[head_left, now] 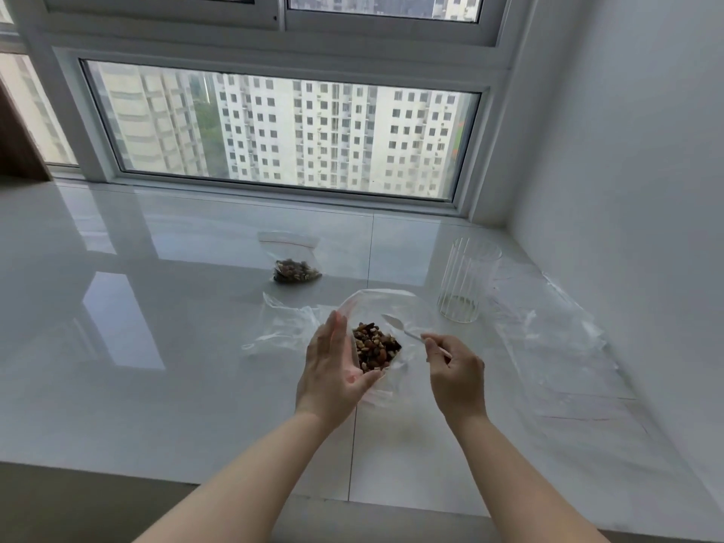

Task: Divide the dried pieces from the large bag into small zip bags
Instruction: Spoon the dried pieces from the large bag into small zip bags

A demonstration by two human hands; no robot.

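In pinching right hand [454, 370], spoon [407, 334]

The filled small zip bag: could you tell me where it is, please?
In the head view the small zip bag lies on the counter, beyond the large bag and left of the ribbed glass.

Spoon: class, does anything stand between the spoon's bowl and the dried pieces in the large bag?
Nothing visible does. The spoon, pinched by the right hand, hovers at the open mouth of the bag, just above the pieces. The left hand presses the bag's side; the glass stands off right.
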